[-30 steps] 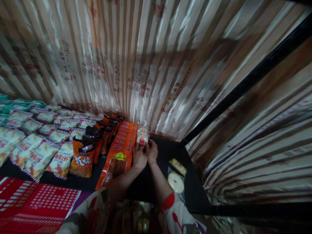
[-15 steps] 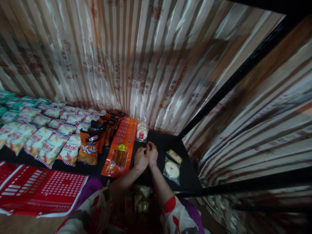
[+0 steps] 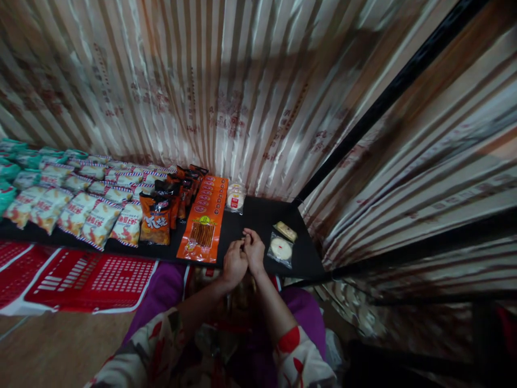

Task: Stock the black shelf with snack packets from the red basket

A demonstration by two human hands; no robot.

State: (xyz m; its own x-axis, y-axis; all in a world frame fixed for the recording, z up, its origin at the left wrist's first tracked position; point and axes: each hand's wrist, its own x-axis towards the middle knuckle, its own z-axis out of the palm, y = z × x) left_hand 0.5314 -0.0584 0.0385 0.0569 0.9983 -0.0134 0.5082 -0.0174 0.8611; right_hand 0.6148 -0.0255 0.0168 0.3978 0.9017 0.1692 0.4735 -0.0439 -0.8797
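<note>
My left hand (image 3: pixel 235 264) and my right hand (image 3: pixel 254 251) meet over the front part of a black shelf (image 3: pixel 258 215). Their fingers are curled in and touch each other. Whatever they may pinch is too small and dark to make out. Just left of them lies a long orange snack packet (image 3: pixel 207 226) with brown sticks in its window. Behind it are round white crackers in clear wrap (image 3: pixel 235 198). To the right, a round white cracker in a clear packet (image 3: pixel 280 249) lies below a small yellowish wrapped snack (image 3: pixel 285 230).
Orange-and-black snack bags (image 3: pixel 155 221), white snack bags (image 3: pixel 99 222) and green bags (image 3: pixel 27 178) fill the shelf's left. Red baskets (image 3: pixel 92 280) stand below its edge. A striped curtain (image 3: pixel 161 81) hangs behind; a black pole (image 3: pixel 363 118) slants up at right.
The view has tilted down, so the shelf and its packets sit higher in the picture. My hands stay together, now nearer the shelf's front edge.
</note>
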